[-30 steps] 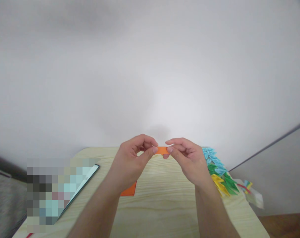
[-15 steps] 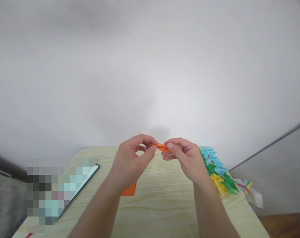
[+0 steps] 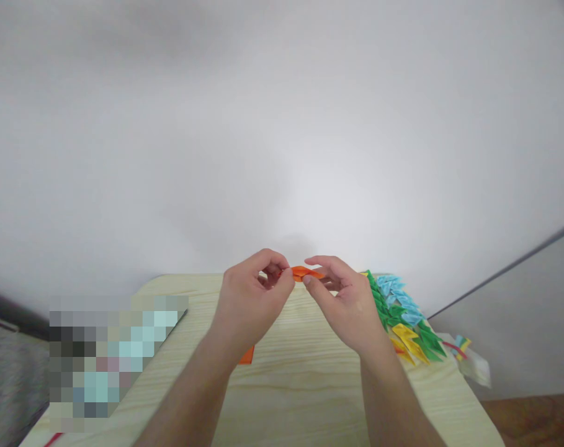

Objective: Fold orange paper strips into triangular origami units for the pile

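Observation:
A small folded orange piece of paper (image 3: 302,272) is held up above the far part of the table. My left hand (image 3: 258,292) pinches its left end between thumb and fingertips. At the other end, the thumb of my right hand (image 3: 344,298) touches the lower edge, with the index finger lifted off and the other fingers behind the paper. Below my left wrist lies an orange paper square (image 3: 247,356), partly covered by the forearm. Close to my right hand are green folded paper pieces (image 3: 396,316), light blue ones (image 3: 398,295) and yellow ones (image 3: 411,344).
The light wooden table (image 3: 304,397) meets a pale wall (image 3: 282,155) at its far edge. A blurred-out flat device (image 3: 142,341) lies at the left. Beyond the right edge is a whitish packet (image 3: 477,371) with coloured strips.
My right index finger has lifted from the orange paper, and the thumb has slid left along it. More of the folded paper shows. My right hand has shifted slightly left.

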